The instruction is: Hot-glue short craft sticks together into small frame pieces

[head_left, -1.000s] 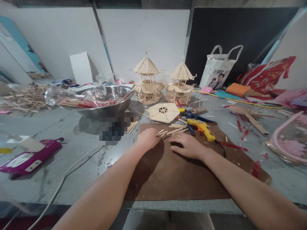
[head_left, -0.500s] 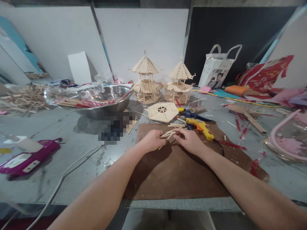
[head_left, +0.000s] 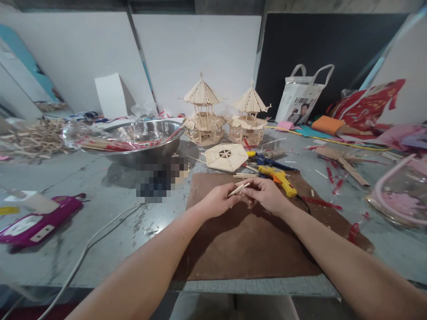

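Short pale wooden sticks are pinched between my two hands, above the brown mat. My left hand closes on their left end. My right hand grips the right end, its fingers curled and partly hidden. Just beyond my hands lie more loose sticks and a flat hexagonal stick panel with an open spoked centre. A yellow glue gun rests right of my right hand. Two pagoda-like stick models stand farther back.
A steel bowl holding plastic-wrapped sticks stands at left, with a purple power strip nearer. A pink-handled clear container, red plastic scraps and a white bag are at right. A cable crosses the left side of the table.
My hands have drawn closer together around the sticks. The left hand has shifted right, and the sticks, spread out before, are now bunched between the fingertips.
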`<action>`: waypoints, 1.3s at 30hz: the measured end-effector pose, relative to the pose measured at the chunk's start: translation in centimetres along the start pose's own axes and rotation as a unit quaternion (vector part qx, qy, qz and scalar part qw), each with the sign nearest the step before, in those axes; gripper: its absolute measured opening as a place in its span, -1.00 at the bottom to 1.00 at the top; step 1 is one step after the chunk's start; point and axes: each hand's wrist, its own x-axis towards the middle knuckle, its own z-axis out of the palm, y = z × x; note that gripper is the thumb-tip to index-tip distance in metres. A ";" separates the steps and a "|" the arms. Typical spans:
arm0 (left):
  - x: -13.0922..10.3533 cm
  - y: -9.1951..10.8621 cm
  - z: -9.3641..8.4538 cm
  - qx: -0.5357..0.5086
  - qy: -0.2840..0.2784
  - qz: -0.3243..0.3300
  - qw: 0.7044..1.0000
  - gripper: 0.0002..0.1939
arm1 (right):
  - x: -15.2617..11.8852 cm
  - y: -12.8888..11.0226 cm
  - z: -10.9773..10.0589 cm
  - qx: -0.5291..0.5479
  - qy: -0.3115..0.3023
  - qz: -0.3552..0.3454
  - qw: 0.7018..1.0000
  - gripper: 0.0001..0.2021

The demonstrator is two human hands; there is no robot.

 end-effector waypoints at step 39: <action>0.3 -0.8 0.4 -0.028 -0.006 0.039 0.999 -0.76 | 0.1 0.3 0.4 -0.069 0.073 -0.066 0.993 -0.83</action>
